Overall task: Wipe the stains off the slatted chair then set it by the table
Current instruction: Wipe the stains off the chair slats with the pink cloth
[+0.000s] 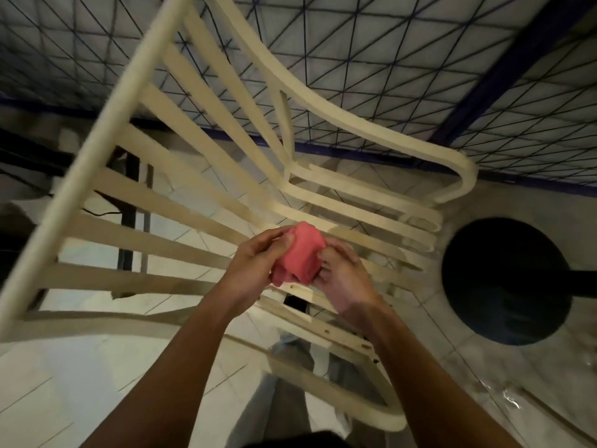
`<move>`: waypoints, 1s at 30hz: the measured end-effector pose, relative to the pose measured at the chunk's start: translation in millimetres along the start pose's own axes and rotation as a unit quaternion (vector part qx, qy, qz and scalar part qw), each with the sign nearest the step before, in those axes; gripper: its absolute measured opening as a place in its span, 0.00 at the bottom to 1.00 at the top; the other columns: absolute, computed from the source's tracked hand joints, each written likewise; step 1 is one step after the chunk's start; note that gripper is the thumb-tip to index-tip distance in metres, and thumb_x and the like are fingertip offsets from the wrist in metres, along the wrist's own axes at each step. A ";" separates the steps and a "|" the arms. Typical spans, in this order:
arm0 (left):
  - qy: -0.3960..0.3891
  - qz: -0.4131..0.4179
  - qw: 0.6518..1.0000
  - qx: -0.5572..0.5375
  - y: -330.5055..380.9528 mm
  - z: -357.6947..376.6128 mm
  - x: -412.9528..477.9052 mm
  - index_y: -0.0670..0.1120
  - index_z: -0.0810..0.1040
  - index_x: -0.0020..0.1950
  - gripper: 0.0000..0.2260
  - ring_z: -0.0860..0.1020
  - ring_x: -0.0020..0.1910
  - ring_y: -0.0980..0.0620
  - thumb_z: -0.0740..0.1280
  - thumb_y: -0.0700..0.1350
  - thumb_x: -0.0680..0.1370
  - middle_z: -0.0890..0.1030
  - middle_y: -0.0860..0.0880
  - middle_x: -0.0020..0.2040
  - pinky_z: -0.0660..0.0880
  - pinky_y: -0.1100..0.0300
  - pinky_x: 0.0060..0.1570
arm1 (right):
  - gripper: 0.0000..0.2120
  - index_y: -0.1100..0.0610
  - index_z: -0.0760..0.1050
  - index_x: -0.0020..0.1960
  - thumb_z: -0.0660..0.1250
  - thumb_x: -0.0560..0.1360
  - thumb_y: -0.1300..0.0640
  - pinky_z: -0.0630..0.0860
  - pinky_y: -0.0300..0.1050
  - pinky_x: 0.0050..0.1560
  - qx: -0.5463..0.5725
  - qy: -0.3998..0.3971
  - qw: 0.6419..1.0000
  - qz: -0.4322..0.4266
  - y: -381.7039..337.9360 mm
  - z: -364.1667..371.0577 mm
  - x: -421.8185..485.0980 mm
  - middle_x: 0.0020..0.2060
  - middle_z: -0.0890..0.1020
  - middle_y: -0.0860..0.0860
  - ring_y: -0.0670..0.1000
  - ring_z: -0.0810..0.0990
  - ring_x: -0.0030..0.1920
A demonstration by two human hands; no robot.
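We see the left hand [255, 270] and the right hand [342, 279], both ungloved. The left forearm [181, 367] and right forearm [429, 367] run bare to the lower edge of the view. Between them we make out grey trousers [290, 402], softly creased, and a blurred strip of black fabric [323, 440] at the bottom.

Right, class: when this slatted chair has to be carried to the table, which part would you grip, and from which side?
Probably the slatted chair's top rail with one hand and the curved armrest with the other, reaching in from the seat side. Both are thick, bare bars a hand can wrap; the slats look thinner. The left hand and right hand are both holding the pink cloth.
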State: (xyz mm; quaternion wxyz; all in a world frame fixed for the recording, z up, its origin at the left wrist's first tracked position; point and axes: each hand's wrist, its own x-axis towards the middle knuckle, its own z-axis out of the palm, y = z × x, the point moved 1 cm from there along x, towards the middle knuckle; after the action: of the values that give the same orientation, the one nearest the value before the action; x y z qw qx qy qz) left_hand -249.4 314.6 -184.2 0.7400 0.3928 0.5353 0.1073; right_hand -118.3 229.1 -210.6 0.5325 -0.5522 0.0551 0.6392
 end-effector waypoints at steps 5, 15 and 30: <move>0.051 0.038 0.996 -0.056 32.4 3.6 -52.7 0.47 0.80 0.60 0.13 0.81 0.58 0.43 0.69 0.36 0.78 0.81 0.44 0.61 0.80 0.47 0.52 | 0.15 0.51 0.77 0.59 0.56 0.82 0.65 0.81 0.61 0.55 -0.064 -0.024 0.998 -0.007 -40.2 16.3 -59.2 0.57 0.80 0.53 0.60 0.78 0.60; 0.045 0.042 0.996 -0.065 65.1 10.2 -107.9 0.43 0.78 0.65 0.24 0.84 0.48 0.49 0.66 0.24 0.73 0.85 0.45 0.51 0.79 0.53 0.52 | 0.33 0.50 0.72 0.70 0.78 0.69 0.65 0.82 0.42 0.51 -0.311 -0.092 0.937 -0.130 -65.2 12.7 -132.4 0.62 0.77 0.50 0.45 0.83 0.53; -0.047 0.047 0.992 -0.104 71.2 18.4 -135.5 0.48 0.75 0.53 0.10 0.74 0.34 0.47 0.65 0.37 0.74 0.74 0.40 0.43 0.66 0.56 0.34 | 0.15 0.53 0.81 0.53 0.60 0.82 0.45 0.83 0.52 0.47 -0.129 0.025 0.978 -0.161 -91.0 20.6 -153.0 0.47 0.87 0.53 0.54 0.86 0.51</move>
State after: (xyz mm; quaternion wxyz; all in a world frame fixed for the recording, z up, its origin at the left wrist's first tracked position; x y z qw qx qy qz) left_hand -269.4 275.0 -36.5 0.7957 0.3424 0.4667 0.1782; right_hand -91.2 186.7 -38.6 0.5511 -0.6337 -0.1043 0.5327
